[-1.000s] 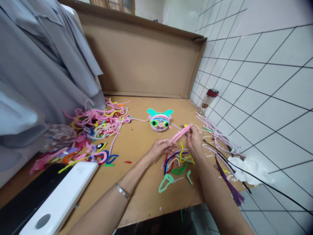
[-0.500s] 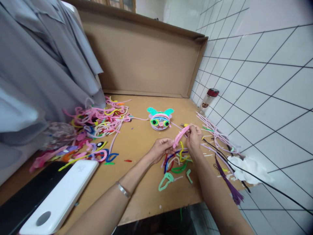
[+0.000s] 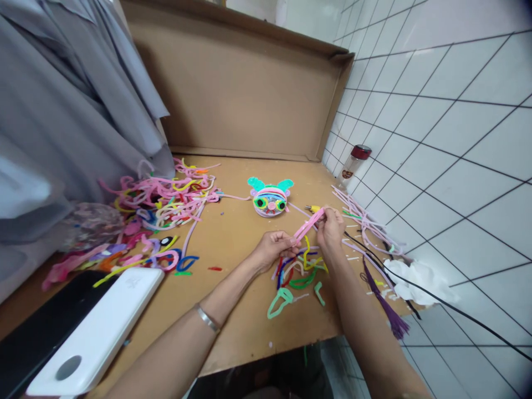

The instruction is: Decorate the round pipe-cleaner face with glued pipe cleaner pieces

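Pink pipe cleaners (image 3: 308, 224), bunched into a narrow strip, stretch between my two hands above the table. My left hand (image 3: 276, 248) pinches the near lower end, while my right hand (image 3: 331, 226) grips the far upper end. Just behind them sits a round pipe-cleaner animal head (image 3: 270, 200) with teal ears, yellow-rimmed dark eyes and a pink nose. Below my hands lie several loose coloured pipe cleaners, among them a yellow one (image 3: 307, 255), a green one (image 3: 302, 282) and a pale green loop (image 3: 280, 303). A yellow-tipped cable plug (image 3: 312, 209) lies close to my right hand.
Tangled, mostly pink pipe cleaners (image 3: 183, 194) heap at the left, beside a grey cloth (image 3: 83, 100). A white power bank (image 3: 100, 332) lies at the near left. On the right are a red-lidded jar (image 3: 354, 165), lilac pipe cleaners (image 3: 366, 216), a purple tassel (image 3: 388, 310) and white tissue (image 3: 419, 281).
The pink strip has turned in my fingers, and separate strands now show along it. Both hands keep hold of its ends. The whole view has shifted slightly.
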Available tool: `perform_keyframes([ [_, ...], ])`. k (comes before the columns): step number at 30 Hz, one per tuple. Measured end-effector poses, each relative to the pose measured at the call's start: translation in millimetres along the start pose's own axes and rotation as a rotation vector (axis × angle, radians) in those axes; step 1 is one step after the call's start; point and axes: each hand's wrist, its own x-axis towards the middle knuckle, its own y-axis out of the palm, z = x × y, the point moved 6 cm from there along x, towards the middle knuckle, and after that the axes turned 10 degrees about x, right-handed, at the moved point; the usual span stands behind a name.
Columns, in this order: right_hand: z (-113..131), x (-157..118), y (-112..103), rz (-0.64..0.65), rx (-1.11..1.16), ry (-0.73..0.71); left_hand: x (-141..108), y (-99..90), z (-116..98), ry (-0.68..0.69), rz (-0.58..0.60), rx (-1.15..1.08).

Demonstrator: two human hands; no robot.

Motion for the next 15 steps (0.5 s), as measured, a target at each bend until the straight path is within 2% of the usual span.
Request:
perform_keyframes([
  [6,-1.1,-2.7,6.6,0.028,0.107,0.11,1.6,-5.7,3.5,-0.048,-0.054,-0.011],
  [11,-1.6,-4.9,8.6,0.032,0.132,0.123,0.5,-6.3,2.3,-0.044,-0.101,-0.051],
  [15,-5.2,-3.9,6.2,0.026,0.136,0.119,0.3,-4.1,2.6,-0.032,-0.064,0.015],
])
